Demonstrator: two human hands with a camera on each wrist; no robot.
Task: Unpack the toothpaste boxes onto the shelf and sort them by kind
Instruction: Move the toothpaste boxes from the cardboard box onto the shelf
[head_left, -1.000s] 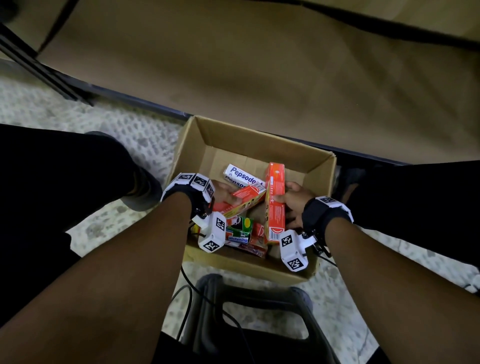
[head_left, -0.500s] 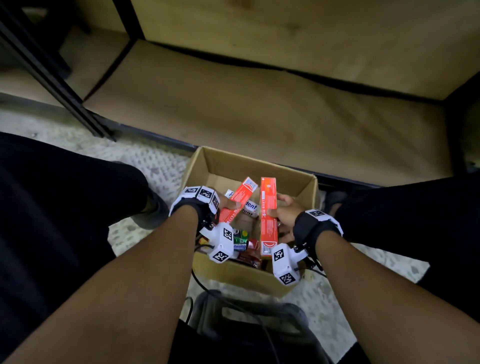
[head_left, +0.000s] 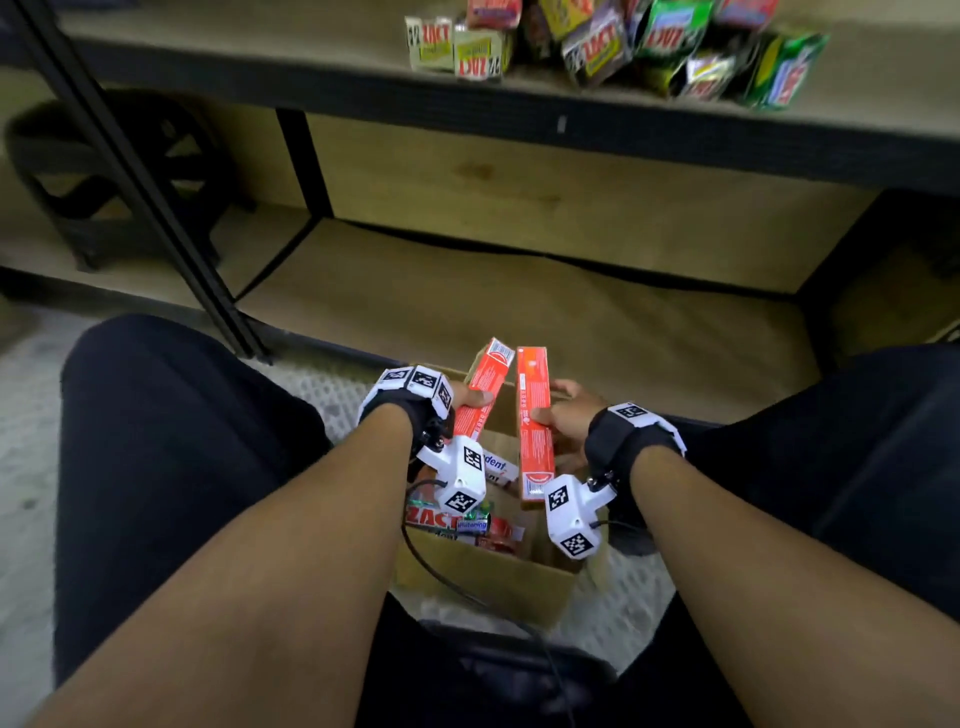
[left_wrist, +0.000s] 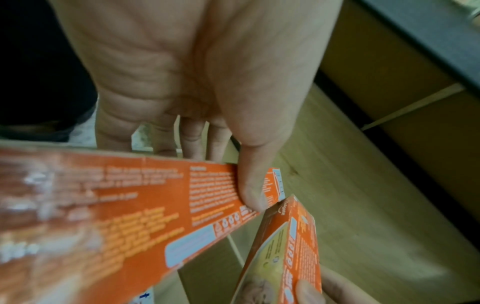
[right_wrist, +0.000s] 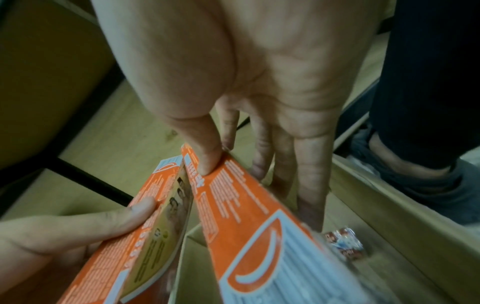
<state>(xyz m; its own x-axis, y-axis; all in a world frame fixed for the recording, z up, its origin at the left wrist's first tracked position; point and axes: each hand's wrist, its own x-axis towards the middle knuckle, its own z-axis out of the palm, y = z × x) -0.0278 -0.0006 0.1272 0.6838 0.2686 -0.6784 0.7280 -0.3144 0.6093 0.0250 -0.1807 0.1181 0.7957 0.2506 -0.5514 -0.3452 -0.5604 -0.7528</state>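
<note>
**Two orange boxes lifted over the carton**

Wooden shelving (head_left: 545, 322) with dark metal edging fills the background, and on the upper shelf board, toward its right end, we see a blurred cluster of green, yellow and red boxes (head_left: 613, 47).

Our left hand (head_left: 470, 397) grips one orange toothpaste box (head_left: 480, 395), thumb pressed on its printed face and fingers behind it, as the left wrist view shows. Our right hand (head_left: 563, 415) pinches a second orange box (head_left: 534, 421) the same way, thumb on top and fingers beneath. Both are long, narrow cartons with small white print; the second ends in a pale blue-white panel with a curved orange mark. They are held just beside each other above the open cardboard carton (head_left: 493, 587) on the floor, their far ends nearly meeting.

Inside the carton, near its front wall, lie more boxes (head_left: 457, 522), mostly covered by our wrists; we read only part of a red word and a bit of blue lettering. Print on the held boxes is too blurred to read. A small red-and-white box (right_wrist: 345, 244) in the carton's corner is smeared by motion.
</note>
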